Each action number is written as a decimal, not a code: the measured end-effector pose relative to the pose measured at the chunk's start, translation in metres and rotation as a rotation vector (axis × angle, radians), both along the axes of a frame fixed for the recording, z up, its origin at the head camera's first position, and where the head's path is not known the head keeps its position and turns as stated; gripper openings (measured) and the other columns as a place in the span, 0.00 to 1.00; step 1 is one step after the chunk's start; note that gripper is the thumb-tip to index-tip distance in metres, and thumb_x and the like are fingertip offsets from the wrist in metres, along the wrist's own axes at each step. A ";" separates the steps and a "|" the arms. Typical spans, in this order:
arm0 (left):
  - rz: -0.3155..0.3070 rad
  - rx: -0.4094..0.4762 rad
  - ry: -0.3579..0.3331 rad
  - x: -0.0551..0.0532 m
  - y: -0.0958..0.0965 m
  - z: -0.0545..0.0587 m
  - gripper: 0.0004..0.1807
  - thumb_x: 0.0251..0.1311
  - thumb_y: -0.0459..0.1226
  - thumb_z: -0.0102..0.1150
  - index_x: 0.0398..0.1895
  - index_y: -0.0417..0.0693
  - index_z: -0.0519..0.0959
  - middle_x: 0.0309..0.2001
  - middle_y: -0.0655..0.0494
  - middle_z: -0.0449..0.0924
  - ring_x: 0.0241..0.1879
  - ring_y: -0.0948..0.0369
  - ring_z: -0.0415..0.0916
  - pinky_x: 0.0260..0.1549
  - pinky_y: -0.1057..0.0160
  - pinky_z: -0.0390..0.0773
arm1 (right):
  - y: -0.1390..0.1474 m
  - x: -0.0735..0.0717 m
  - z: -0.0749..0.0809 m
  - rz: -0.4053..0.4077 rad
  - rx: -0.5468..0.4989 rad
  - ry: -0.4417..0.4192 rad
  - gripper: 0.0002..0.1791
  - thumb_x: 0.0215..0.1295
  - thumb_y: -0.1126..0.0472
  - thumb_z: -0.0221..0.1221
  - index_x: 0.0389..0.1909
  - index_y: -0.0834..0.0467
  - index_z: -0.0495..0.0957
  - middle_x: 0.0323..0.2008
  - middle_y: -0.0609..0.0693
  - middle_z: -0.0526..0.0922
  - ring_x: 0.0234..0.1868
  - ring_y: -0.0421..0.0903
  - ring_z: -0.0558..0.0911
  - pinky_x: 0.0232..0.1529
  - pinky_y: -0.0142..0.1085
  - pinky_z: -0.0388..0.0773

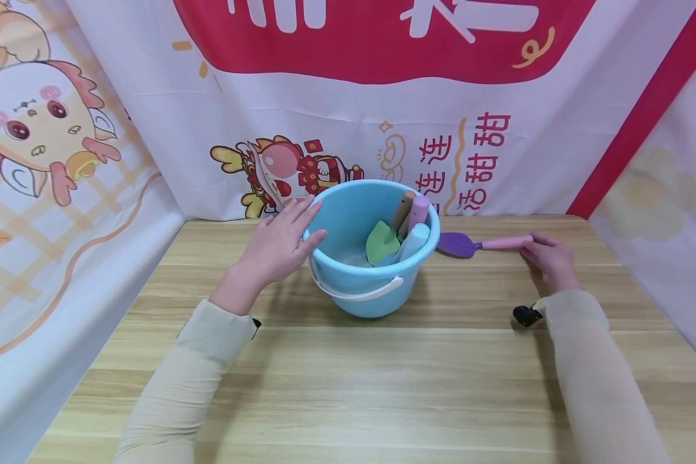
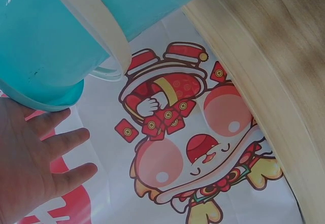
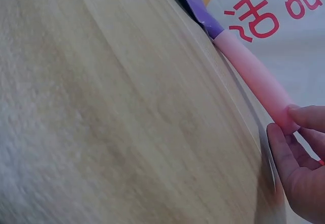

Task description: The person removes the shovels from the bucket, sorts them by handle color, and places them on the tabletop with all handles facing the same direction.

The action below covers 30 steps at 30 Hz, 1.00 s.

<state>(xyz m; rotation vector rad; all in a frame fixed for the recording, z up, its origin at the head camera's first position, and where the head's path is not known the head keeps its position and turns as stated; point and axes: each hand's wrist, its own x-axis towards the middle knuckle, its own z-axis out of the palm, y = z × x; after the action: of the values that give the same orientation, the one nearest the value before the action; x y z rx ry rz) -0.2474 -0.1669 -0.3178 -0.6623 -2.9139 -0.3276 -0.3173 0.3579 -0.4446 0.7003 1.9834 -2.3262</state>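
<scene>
A light blue bucket (image 1: 391, 299) with a white carrying handle (image 1: 356, 297) stands on the wooden table. My left hand (image 1: 275, 245) lies with fingers outstretched against the bucket's left rim; the left wrist view shows those fingers (image 2: 66, 141) spread beside the rim. On the right, my right hand (image 1: 551, 261) pinches the end of a toy shovel's pink handle (image 1: 504, 242) between thumb and fingers. The shovel's purple blade (image 1: 457, 245) points toward the bucket. Inside the bucket lean a green shovel (image 1: 381, 243) with a brown handle, a lilac handle (image 1: 419, 209) and a light blue handle (image 1: 414, 238).
A white printed cloth (image 1: 325, 109) hangs behind the wooden table (image 1: 383, 393), with more cloth along both sides. The shovel lies near the table's back edge, right of the bucket. Beside my right cuff shows a small black object (image 1: 526, 315).
</scene>
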 end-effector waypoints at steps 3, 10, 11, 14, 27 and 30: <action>0.001 -0.003 -0.003 0.000 0.000 0.000 0.40 0.76 0.64 0.32 0.84 0.55 0.50 0.83 0.52 0.45 0.81 0.48 0.39 0.70 0.30 0.50 | 0.001 0.001 0.000 0.004 -0.006 0.016 0.35 0.76 0.65 0.56 0.80 0.58 0.55 0.80 0.58 0.52 0.74 0.44 0.65 0.60 0.29 0.71; 0.001 -0.008 -0.005 0.000 0.001 0.001 0.40 0.76 0.63 0.33 0.84 0.55 0.49 0.83 0.52 0.45 0.81 0.47 0.39 0.70 0.30 0.50 | 0.006 0.005 0.002 -0.015 -0.090 0.068 0.31 0.72 0.70 0.59 0.75 0.58 0.66 0.57 0.53 0.83 0.39 0.33 0.86 0.57 0.30 0.74; 0.004 -0.008 -0.007 0.000 0.001 0.001 0.40 0.76 0.63 0.33 0.84 0.56 0.49 0.83 0.52 0.45 0.81 0.48 0.39 0.71 0.31 0.51 | 0.006 0.006 0.003 -0.013 -0.099 0.079 0.27 0.72 0.71 0.59 0.70 0.56 0.73 0.48 0.51 0.87 0.36 0.33 0.86 0.56 0.30 0.75; 0.009 -0.011 -0.015 0.000 0.001 0.002 0.40 0.77 0.62 0.35 0.84 0.56 0.49 0.83 0.52 0.45 0.81 0.48 0.39 0.71 0.30 0.50 | 0.009 0.010 0.006 -0.008 -0.135 0.102 0.14 0.71 0.73 0.59 0.48 0.53 0.84 0.28 0.42 0.87 0.34 0.35 0.87 0.54 0.30 0.78; 0.015 -0.008 -0.012 0.001 0.001 0.002 0.39 0.77 0.61 0.38 0.84 0.55 0.50 0.82 0.50 0.46 0.81 0.47 0.39 0.70 0.30 0.50 | 0.023 0.021 0.026 0.117 -0.012 0.145 0.13 0.76 0.65 0.56 0.34 0.45 0.82 0.28 0.38 0.86 0.32 0.33 0.85 0.40 0.24 0.82; 0.011 -0.010 -0.010 0.001 0.002 0.002 0.39 0.77 0.60 0.39 0.84 0.55 0.50 0.82 0.49 0.46 0.81 0.46 0.40 0.70 0.29 0.50 | 0.022 0.023 0.036 0.144 -0.065 0.207 0.22 0.77 0.69 0.52 0.28 0.44 0.84 0.27 0.39 0.86 0.30 0.33 0.85 0.37 0.24 0.82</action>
<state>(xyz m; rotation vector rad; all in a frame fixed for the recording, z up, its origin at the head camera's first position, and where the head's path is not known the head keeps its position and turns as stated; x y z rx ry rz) -0.2459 -0.1653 -0.3154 -0.6471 -2.9298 -0.3166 -0.2942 0.3804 -0.4086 0.3119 1.9484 -2.4499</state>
